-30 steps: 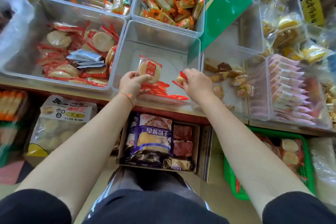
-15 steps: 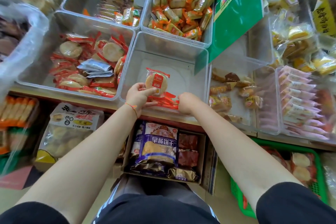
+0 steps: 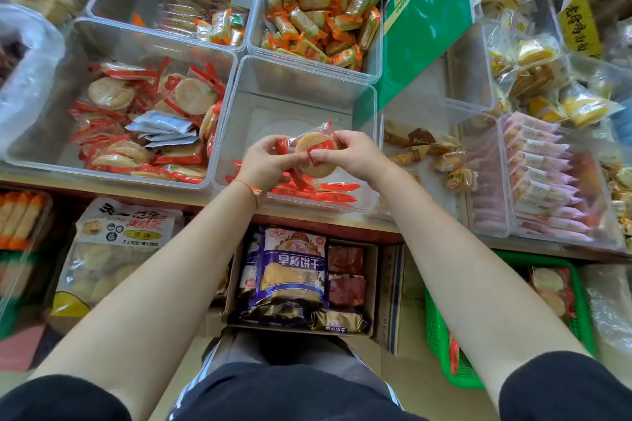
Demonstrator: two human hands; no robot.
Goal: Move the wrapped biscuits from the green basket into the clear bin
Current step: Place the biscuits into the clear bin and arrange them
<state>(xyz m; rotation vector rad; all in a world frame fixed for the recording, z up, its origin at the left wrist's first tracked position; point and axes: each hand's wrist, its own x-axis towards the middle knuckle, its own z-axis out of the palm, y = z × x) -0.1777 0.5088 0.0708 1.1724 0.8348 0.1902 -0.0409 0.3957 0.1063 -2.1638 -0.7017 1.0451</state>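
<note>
Both hands over the clear bin (image 3: pixel 362 102), centre of view, on the counter (image 3: pixel 342 220).

Left hand (image 3: pixel 265 162) and right hand (image 3: pixel 352 155) meet at one wrapped biscuit (image 3: pixel 314 149): round pale disc in clear film with red label and red crimped ends. Fingers of each hand curled round it, thumbs pinching the film from the near side, the left at the packet's 9 o'clock edge, the right at its 3 o'clock edge. Packet held above the bin floor, tilted toward the camera. Possibly a second packet behind it; can't tell.

More red-ended packets (image 3: pixel 318 190) already lie flat along the bin's near wall, at 6 o'clock from the hands. Far half of the bin floor bare.

Green basket (image 3: pixel 441 345) down on the floor at 4 o'clock, beyond the right forearm; several like biscuits (image 3: pixel 550 287) remain inside. Judgement: task well underway, not finished.

Handling, judged: packets light, one hand would carry several. Film slick and crinkly, apt to slide if pinched only at the face. Biscuit inside thin and brittle, would snap under a squeeze across the disc or a drop onto an edge. Best hold is by the crimped end seals, or cradled flat under the disc with a light grip. Lay down flat rather than toss.

Neighbouring bin at 9 o'clock (image 3: pixel 219 161) holds similar red packets; a mix-up risk when setting down.
</note>
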